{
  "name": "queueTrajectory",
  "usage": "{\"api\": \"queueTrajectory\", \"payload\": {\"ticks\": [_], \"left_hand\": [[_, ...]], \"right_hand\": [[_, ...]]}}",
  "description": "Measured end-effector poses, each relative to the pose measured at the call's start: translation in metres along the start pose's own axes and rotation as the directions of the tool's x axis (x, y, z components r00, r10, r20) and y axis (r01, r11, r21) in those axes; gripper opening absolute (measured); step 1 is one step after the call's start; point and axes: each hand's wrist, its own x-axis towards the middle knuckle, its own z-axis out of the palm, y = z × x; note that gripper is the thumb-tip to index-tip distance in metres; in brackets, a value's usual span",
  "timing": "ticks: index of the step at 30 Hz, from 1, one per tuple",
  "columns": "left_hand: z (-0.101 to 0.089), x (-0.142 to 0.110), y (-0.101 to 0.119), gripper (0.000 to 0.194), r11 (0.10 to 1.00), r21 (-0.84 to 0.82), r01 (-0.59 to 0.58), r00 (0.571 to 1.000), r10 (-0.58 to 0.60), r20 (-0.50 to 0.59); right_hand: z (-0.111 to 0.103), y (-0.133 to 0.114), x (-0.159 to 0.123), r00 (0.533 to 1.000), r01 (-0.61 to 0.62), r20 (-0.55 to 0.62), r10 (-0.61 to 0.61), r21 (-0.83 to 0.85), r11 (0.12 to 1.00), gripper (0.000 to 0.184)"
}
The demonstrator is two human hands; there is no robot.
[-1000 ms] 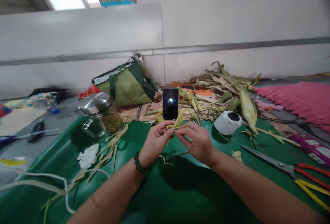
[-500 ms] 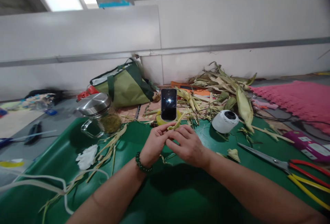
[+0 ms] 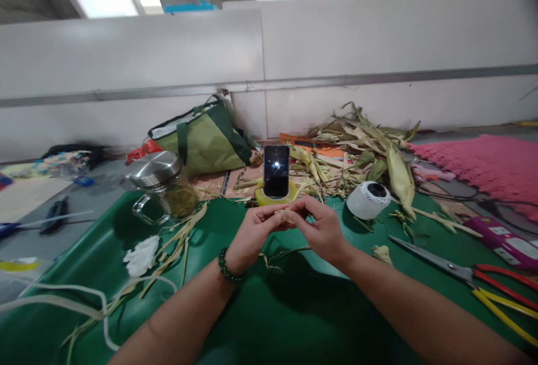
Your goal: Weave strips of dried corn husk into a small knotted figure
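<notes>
My left hand [image 3: 252,236], with a dark green bead bracelet at its wrist, is closed in a pinch. Its fingertips meet those of my right hand [image 3: 323,231] over a small pale corn husk strip [image 3: 286,218]. Most of that strip is hidden by the fingers of both hands. Just beyond the fingertips a phone [image 3: 276,171] stands upright in front of a yellow roll [image 3: 264,198]. Below the hands a thin husk shred [image 3: 273,264] lies on the green surface [image 3: 294,320].
A glass jug [image 3: 157,188] with a steel lid, a white crumpled tissue [image 3: 142,255] and husk strips [image 3: 179,239] lie left. Toward the right are a white spool [image 3: 369,201], large scissors [image 3: 458,269] and a purple package [image 3: 502,239]. Behind sit a husk pile [image 3: 361,135] and a green bag [image 3: 202,141].
My right hand has turned and lifted, its fingers now pinching toward the left fingertips. The husk strip that stuck up above the fingers is now mostly covered.
</notes>
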Motion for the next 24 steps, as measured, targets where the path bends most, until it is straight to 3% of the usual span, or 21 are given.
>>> {"api": "queueTrajectory", "payload": {"ticks": [3, 9, 13, 16, 20, 24], "left_hand": [[0.0002, -0.0021, 0.0007, 0.033, 1.0, 0.021, -0.014, 1.0, 0.014, 0.013], [0.0016, -0.0032, 0.0026, 0.037, 0.981, 0.175, -0.088, 0.996, 0.087, 0.012], [0.0005, -0.0024, 0.0065, 0.036, 0.963, 0.238, -0.128, 0.992, 0.125, 0.029], [-0.0013, -0.0021, 0.0092, 0.037, 0.958, 0.253, -0.135, 0.991, 0.135, 0.018], [-0.0014, -0.0022, 0.0066, 0.036, 0.943, 0.302, -0.141, 0.988, 0.153, -0.015], [0.0007, -0.0023, 0.0009, 0.03, 0.869, 0.433, -0.24, 0.956, 0.288, -0.05]], "right_hand": [[-0.0014, 0.0002, 0.0018, 0.991, -0.136, 0.01, 0.135, 0.086, 0.987, 0.018], [-0.0006, 0.002, 0.0033, 0.976, -0.213, 0.004, 0.216, 0.163, 0.963, 0.024], [-0.0011, 0.0008, 0.0058, 0.958, -0.286, 0.061, 0.28, 0.261, 0.922, 0.026], [-0.0011, -0.0014, 0.0067, 0.957, -0.289, 0.106, 0.269, 0.295, 0.911, 0.024], [0.001, -0.0013, 0.0042, 0.966, -0.259, 0.082, 0.247, 0.238, 0.936, 0.021], [0.0021, 0.0007, 0.0021, 0.97, -0.244, 0.032, 0.242, 0.175, 0.954, 0.021]]}}
